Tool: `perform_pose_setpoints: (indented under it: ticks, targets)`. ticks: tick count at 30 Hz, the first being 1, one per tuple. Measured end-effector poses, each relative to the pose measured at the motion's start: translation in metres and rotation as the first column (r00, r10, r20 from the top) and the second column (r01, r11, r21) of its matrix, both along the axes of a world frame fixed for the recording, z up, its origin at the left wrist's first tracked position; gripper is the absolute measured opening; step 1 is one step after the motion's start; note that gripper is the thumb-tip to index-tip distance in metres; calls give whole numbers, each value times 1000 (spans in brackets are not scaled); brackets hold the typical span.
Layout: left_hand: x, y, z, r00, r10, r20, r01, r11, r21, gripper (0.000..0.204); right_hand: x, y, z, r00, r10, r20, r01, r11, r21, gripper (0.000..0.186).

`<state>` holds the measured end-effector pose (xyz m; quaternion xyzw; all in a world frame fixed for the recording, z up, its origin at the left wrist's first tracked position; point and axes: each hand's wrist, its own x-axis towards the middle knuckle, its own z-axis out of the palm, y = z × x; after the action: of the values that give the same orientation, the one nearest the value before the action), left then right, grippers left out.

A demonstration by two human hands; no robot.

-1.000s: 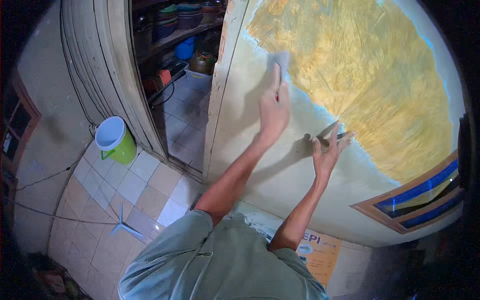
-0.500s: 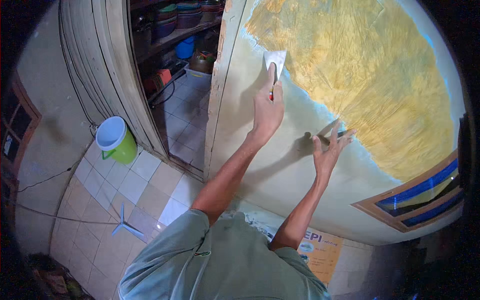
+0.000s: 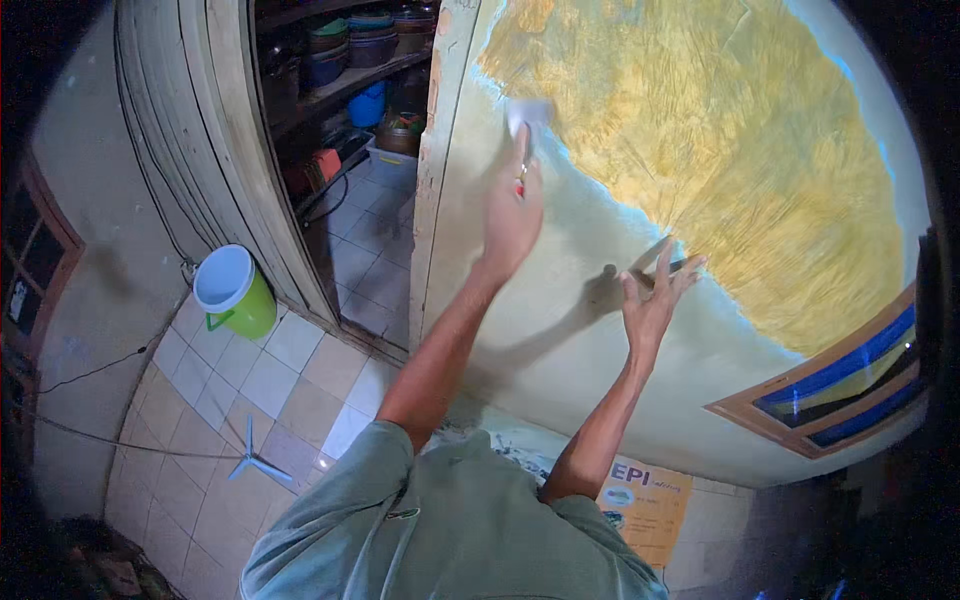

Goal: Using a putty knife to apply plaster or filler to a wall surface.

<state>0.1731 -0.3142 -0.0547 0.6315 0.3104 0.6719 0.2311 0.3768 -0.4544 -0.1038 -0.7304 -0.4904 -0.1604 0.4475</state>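
My left hand point(image 3: 513, 215) is closed around the handle of a putty knife point(image 3: 528, 113), its index finger stretched along toward the blade. The broad metal blade, a little blurred, lies at the upper left edge of a large yellow-brown wrinkled patch point(image 3: 690, 130) on the wall. Around this patch runs a ragged light blue border. Fingers spread, my right hand point(image 3: 652, 300) rests its fingertips against the wall at the patch's lower edge and holds nothing. The plain greenish-beige wall point(image 3: 570, 340) surrounds the patch.
Left of the wall, a wooden door frame point(image 3: 440, 130) opens onto shelves with stacked basins point(image 3: 372, 45). A green bucket point(image 3: 240, 295) stands on the tiled floor point(image 3: 300, 380), near a three-bladed fan-like object point(image 3: 250, 455). At right is a wood-framed window point(image 3: 830, 400); an orange poster point(image 3: 650, 510) is low down.
My left hand has moved slightly left with the putty knife, whose blade is now blurred. My right hand stays at nearly the same place on the wall. The whole view has shifted slightly.
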Motion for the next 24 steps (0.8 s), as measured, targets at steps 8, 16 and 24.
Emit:
perform_pose_setpoints:
  ticks: [8, 16, 24]
  targets:
    - [9, 3, 2, 988, -79, 131, 74, 996, 39, 48, 5, -7, 8, 1000, 6, -17, -6, 1000, 10, 93]
    - [-11, 2, 38, 1000, -3, 28, 5, 999, -52, 47, 5, -14, 10, 1000, -24, 11, 23, 1000, 12, 93]
    - [6, -15, 1, 994, -102, 49, 106, 989, -99, 47, 12, -13, 9, 998, -25, 59, 24, 999, 21, 96]
